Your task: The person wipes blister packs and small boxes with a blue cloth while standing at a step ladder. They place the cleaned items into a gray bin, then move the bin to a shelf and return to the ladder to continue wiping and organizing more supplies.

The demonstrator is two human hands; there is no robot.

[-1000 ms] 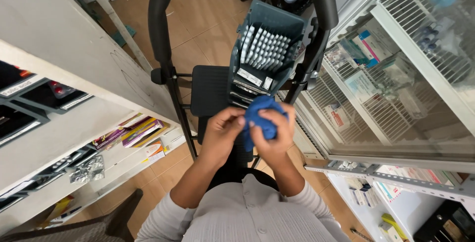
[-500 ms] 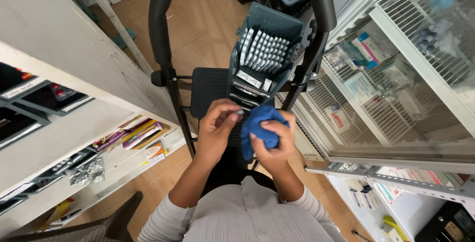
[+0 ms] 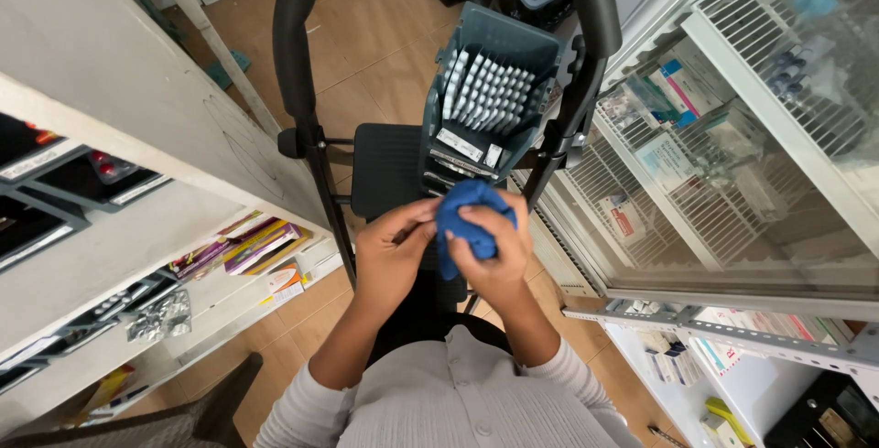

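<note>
Fingers (image 3: 476, 219) of right hand (image 3: 494, 260) closed over blue cloth (image 3: 462, 219), centre frame; left hand (image 3: 389, 251) pinches its left edge. Cloth sits bunched betw. both hands, just below grey bin (image 3: 490, 91) of white packs. Advise: keep grip firm w/ both hands, cloth gathered, clear of bin.

Blue cloth (image 3: 472, 219), teal-grey bin (image 3: 494, 54) of white boxes (image 3: 485, 91), black step stool (image 3: 385, 169), pale grey ribbed shirt (image 3: 449, 402).

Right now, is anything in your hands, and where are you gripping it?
A bunched blue cloth. The right hand wraps around its middle from behind, fingers over the top; the left hand pinches its left edge.
</note>
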